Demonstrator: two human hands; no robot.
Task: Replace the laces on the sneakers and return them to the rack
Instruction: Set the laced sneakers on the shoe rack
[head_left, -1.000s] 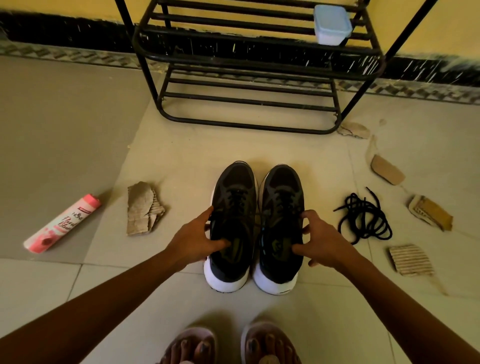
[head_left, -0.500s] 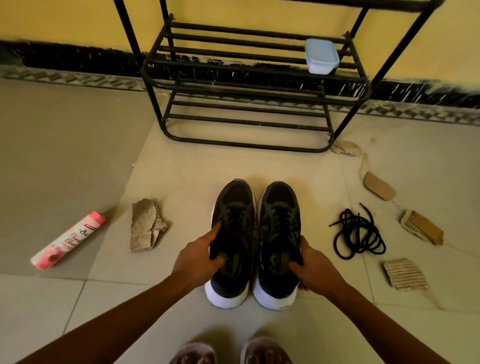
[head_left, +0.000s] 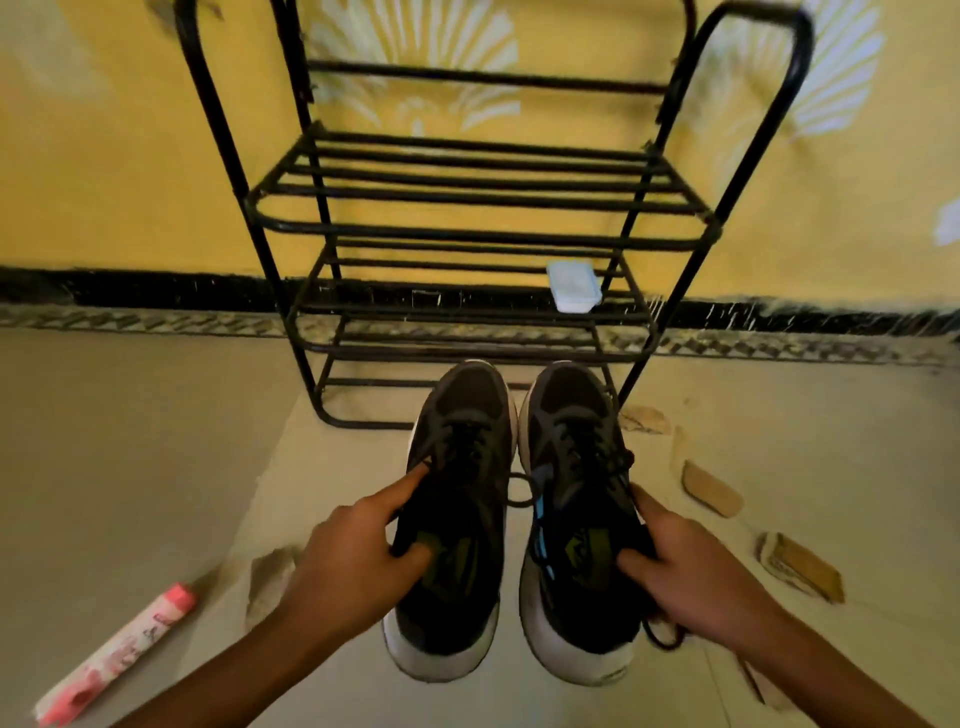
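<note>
Blur is softening the head view, yet the left hand (head_left: 358, 545) is plainly curling round the collar of the left sneaker (head_left: 460, 457), thumb inside the opening and forefinger lying along its side, while the right hand (head_left: 696, 571) is clamping the right sneaker (head_left: 574, 426) at its collar likewise. Both are sitting side by side, laced, toes pointing at the black rack (head_left: 467, 228), possibly held just off the floor (head_left: 130, 441). A pale box (head_left: 574, 286) is resting on a lower shelf, and a pink can (head_left: 119, 660) is lying at left.
</note>
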